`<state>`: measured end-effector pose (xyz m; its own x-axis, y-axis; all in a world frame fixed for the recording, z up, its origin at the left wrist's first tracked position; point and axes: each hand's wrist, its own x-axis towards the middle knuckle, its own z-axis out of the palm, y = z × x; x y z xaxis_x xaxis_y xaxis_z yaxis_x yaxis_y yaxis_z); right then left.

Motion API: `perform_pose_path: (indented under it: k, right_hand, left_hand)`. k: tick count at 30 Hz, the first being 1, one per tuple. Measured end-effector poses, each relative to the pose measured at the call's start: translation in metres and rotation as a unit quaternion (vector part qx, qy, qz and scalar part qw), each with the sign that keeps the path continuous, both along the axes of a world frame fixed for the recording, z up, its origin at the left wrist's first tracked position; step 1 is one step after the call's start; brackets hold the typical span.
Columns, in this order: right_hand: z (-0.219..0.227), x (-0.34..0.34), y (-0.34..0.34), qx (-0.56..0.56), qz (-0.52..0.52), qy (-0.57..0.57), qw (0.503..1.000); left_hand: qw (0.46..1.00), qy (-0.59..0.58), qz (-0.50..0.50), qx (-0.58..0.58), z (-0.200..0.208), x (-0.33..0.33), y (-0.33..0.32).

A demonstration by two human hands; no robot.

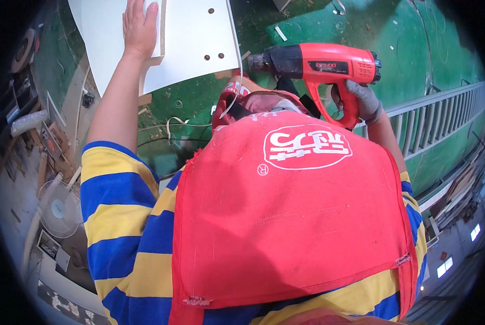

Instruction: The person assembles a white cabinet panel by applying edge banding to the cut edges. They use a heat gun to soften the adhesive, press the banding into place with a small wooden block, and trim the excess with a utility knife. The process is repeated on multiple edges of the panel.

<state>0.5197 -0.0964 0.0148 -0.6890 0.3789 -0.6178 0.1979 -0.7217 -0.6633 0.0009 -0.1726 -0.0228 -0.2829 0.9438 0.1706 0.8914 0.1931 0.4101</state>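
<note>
Red apron [286,216] filled my view. My left hand [140,27] lay flat and spread on the white panel [193,38] over the green surface [318,21]; my gloved right hand [361,100] gripped the red heat gun [318,65], nozzle toward the panel's edge banding strip [236,59]. Judging by this, steady pressure and a moving nozzle mattered.

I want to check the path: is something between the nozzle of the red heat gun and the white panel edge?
Nothing solid. The heat gun in the right hand points at the white panel; only a thin pale strip hangs there.
</note>
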Motion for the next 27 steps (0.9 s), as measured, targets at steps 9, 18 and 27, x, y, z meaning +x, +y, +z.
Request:
perform_pose_path:
  k: [9,18,27]
  right_hand:
    - [-0.001,0.002,-0.004,0.005,0.0,0.005,1.0]
    - [-0.002,0.002,-0.007,0.008,-0.009,0.009,1.0]
    - [0.002,-0.009,-0.003,0.017,-0.001,0.031,0.999]
  left_hand:
    - [1.0,0.006,0.001,0.004,-0.003,-0.002,-0.003]
    - [0.99,-0.084,0.09,-0.075,0.026,0.023,-0.004]
    - [1.0,0.022,0.001,0.009,0.001,0.003,-0.006]
